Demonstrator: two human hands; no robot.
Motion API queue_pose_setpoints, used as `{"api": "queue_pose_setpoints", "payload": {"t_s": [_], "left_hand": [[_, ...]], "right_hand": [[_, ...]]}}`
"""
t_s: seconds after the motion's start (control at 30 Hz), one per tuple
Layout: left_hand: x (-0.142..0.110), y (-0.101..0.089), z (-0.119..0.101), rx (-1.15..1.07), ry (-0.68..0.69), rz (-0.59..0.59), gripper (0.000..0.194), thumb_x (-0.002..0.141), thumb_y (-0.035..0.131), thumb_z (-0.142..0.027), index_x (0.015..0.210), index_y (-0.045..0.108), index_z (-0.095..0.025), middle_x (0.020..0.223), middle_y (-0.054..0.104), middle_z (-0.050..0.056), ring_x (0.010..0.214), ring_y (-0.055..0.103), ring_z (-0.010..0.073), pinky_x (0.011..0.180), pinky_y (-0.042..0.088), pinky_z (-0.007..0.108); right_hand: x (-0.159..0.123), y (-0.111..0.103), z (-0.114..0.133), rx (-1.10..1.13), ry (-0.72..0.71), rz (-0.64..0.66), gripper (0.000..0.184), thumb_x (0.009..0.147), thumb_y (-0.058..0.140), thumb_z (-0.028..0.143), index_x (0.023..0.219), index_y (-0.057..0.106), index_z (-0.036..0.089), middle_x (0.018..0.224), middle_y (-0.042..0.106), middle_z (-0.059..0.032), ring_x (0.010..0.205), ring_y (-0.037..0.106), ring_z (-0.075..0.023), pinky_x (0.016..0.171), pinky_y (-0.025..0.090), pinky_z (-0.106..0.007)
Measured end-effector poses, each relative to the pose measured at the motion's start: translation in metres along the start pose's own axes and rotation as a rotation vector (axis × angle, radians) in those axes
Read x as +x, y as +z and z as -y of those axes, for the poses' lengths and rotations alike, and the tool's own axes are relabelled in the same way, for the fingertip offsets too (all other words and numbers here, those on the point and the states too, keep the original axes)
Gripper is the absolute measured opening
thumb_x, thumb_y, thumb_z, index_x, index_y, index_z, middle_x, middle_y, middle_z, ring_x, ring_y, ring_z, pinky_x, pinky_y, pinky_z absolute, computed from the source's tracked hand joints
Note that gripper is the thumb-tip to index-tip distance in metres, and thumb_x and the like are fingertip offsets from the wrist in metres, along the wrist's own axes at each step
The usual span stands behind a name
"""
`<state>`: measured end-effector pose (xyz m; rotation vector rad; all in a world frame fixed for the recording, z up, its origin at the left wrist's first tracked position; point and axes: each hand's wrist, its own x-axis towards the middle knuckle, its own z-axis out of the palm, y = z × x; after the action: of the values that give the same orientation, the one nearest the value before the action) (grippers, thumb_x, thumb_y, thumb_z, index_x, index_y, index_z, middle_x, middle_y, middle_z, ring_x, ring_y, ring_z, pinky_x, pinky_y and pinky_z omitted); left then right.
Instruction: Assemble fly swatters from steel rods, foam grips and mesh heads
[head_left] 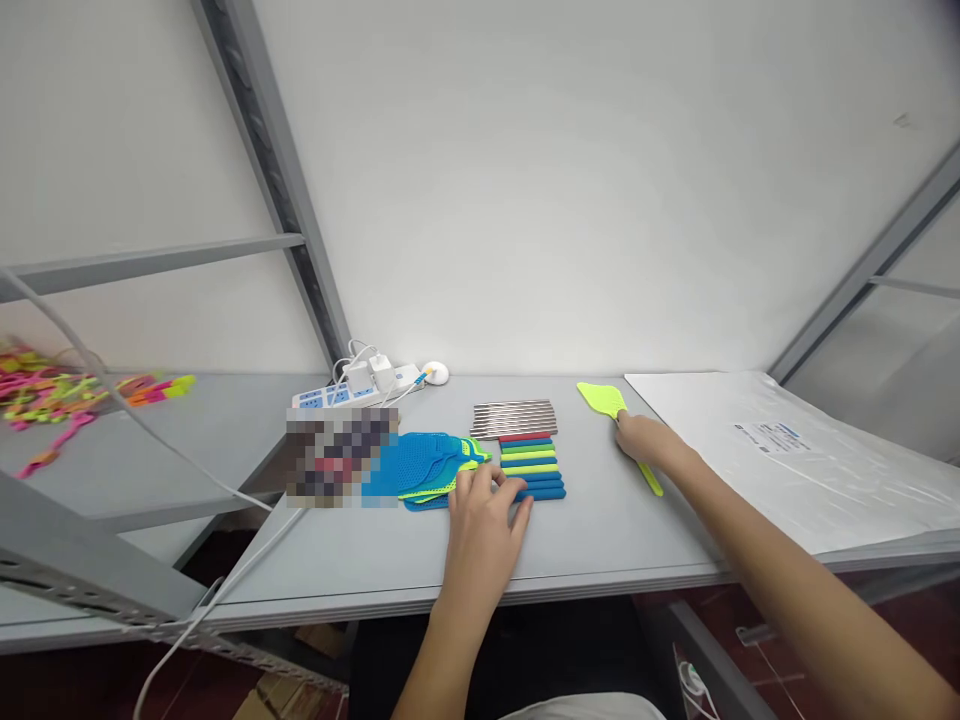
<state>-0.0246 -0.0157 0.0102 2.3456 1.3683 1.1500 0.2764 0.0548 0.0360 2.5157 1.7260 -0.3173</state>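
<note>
My right hand (645, 440) is closed round the middle of a yellow-green fly swatter (600, 399); its head points away to the back left and its handle end (651, 478) shows below my fingers. My left hand (484, 510) rests with fingers apart between a stack of fly swatter heads (420, 458) and a row of coloured handle tubes (531, 460). The heads are mostly blue, some yellow-green. Blue, yellow, green and red tubes lie side by side. Behind them lies a row of metal rods (514, 417). What my left fingertips touch is partly hidden.
A white wrapped package (720, 490) covers the table's right side. At the back left stand a power strip (322, 397) with plugs and a white round device (436, 373). A blurred-out patch (330, 460) lies left of the heads. Bright-coloured pieces (67, 390) lie on the left shelf.
</note>
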Motion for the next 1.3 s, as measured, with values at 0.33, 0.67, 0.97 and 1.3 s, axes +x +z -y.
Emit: {"api": "queue_pose_setpoints", "payload": {"t_s": [0.33,0.67,0.97,1.3], "left_hand": [[0.0,-0.001,0.004,0.134,-0.042,0.031,0.01,0.086,0.069,-0.019,0.095,0.071,-0.023,0.105,0.056,0.008,0.101,0.045,0.0291,0.08,0.038,0.042],[-0.008,0.002,0.003,0.163,-0.087,0.083,0.006,0.087,0.068,-0.02,0.092,0.067,-0.024,0.104,0.057,0.006,0.098,0.048,0.0267,0.076,0.038,0.041],[-0.019,0.029,0.017,0.12,-0.085,-0.074,0.021,0.071,0.078,-0.012,0.077,0.061,-0.023,0.094,0.059,0.003,0.086,0.05,0.0223,0.067,0.032,0.038],[-0.017,0.031,0.023,0.114,-0.063,-0.021,0.025,0.071,0.081,-0.014,0.084,0.063,-0.025,0.097,0.063,0.004,0.088,0.053,0.0245,0.068,0.033,0.038]], "right_hand": [[0.007,-0.032,0.042,-0.231,-0.16,-0.069,0.037,0.094,0.061,0.036,0.126,0.058,0.017,0.126,0.06,-0.0102,0.105,0.063,-0.0233,0.088,0.054,-0.044],[0.07,-0.035,0.166,-0.231,-0.756,-0.028,0.033,0.096,0.059,0.036,0.124,0.059,0.02,0.127,0.06,-0.0095,0.105,0.063,-0.0222,0.089,0.054,-0.044],[0.093,-0.026,0.176,-0.169,-0.931,-0.005,0.019,0.092,0.054,0.029,0.095,0.071,0.021,0.098,0.071,-0.0065,0.081,0.064,-0.0193,0.069,0.046,-0.028],[0.057,-0.076,0.146,-0.021,-0.793,-0.37,0.013,0.086,0.058,0.023,0.099,0.056,0.022,0.096,0.07,-0.0068,0.082,0.066,-0.0226,0.068,0.046,-0.031]]}}
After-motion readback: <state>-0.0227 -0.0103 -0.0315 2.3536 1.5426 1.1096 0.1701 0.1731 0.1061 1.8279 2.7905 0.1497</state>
